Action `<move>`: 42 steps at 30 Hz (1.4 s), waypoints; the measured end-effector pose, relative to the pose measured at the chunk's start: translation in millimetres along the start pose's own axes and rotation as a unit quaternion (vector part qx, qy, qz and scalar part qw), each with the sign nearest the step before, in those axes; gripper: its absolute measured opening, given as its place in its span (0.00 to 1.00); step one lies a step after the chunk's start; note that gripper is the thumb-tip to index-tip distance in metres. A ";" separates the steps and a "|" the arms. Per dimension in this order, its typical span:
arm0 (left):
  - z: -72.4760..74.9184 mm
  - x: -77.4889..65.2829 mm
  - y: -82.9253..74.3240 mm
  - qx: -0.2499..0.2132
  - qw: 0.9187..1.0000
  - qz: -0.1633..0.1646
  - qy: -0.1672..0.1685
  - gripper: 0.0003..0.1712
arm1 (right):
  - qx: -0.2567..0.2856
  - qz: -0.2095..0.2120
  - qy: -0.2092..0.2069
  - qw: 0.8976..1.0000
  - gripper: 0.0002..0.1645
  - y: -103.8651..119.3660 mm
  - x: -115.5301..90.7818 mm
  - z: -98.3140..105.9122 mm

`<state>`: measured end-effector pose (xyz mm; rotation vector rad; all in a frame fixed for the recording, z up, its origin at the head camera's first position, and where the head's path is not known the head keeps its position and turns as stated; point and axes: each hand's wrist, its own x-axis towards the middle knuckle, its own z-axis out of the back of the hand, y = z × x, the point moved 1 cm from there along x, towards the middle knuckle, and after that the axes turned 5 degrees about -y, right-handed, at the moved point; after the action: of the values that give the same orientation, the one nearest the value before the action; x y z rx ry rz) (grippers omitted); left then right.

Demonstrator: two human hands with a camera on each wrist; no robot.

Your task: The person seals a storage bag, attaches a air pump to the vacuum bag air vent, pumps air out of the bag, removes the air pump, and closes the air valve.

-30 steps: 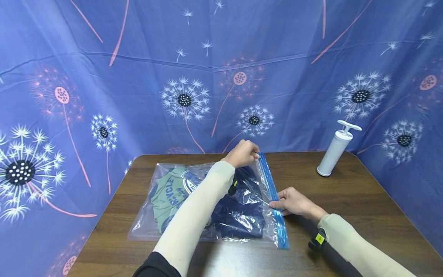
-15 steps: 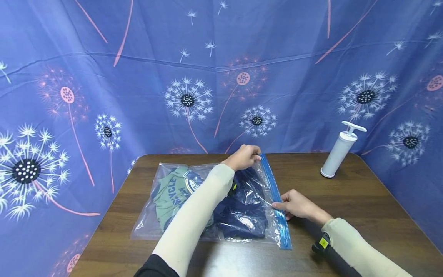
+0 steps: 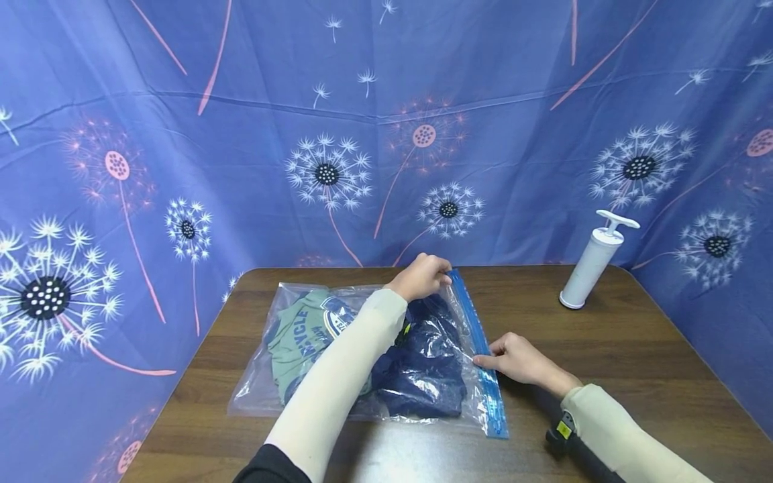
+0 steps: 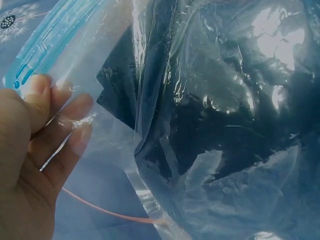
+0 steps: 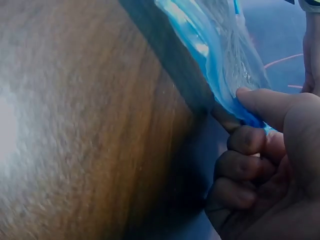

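Note:
A clear zip storage bag lies flat on the table, its blue zip strip running down the right side. Inside are a green printed garment on the left and dark navy clothing on the right. At the far end of the strip, my left hand pinches the bag's corner; the left wrist view shows thumb and fingertips on the clear film beside the blue band. My right hand grips the strip near its middle, thumb on top and fingers curled beneath, as the right wrist view shows.
A white hand pump with a T-handle stands at the table's back right. The brown wooden table meets a blue dandelion-print cloth at the back and sides. My left forearm crosses over the bag.
The head view has shifted slightly. Both hands keep their hold on the bag; the right hand sits a touch nearer me along the strip.

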<state>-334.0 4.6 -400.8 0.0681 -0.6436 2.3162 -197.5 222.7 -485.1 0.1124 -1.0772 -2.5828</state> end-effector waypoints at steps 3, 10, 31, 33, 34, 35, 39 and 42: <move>0.4 -0.5 1.6 0.004 1.000 -0.001 0.000 0.06 | 0.009 0.009 -0.007 1.000 0.34 1.9 -1.5 -1.8; 3.9 -0.5 3.2 0.018 1.000 -0.022 -0.013 0.08 | 0.030 -0.010 -0.002 1.000 0.33 5.1 -5.5 -2.8; 17.3 -1.2 10.9 -0.004 0.999 -0.011 -0.043 0.10 | 0.036 -0.021 0.002 0.999 0.34 2.6 -13.9 -3.2; 18.1 -0.8 10.5 0.005 0.999 -0.010 -0.049 0.10 | 0.034 -0.018 0.000 0.999 0.34 2.5 -14.6 -3.1; 18.4 -0.9 10.3 0.008 0.999 -0.008 -0.051 0.11 | 0.033 -0.017 0.000 0.999 0.34 2.6 -15.2 -3.1; 18.9 -1.2 10.0 0.008 0.999 -0.006 -0.053 0.11 | 0.034 -0.017 0.000 0.999 0.35 2.6 -15.7 -3.2; 20.8 -1.7 10.7 0.011 0.998 0.002 -0.059 0.12 | 0.040 -0.022 0.003 0.999 0.35 3.3 -17.9 -3.1; 22.1 -1.5 12.4 0.008 0.998 0.006 -0.061 0.12 | 0.042 -0.027 0.003 0.999 0.36 4.6 -19.6 -3.0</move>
<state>-344.0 -14.3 -387.2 0.2149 -0.6869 2.3422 -177.2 224.3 -485.2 0.1734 -1.1967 -2.5830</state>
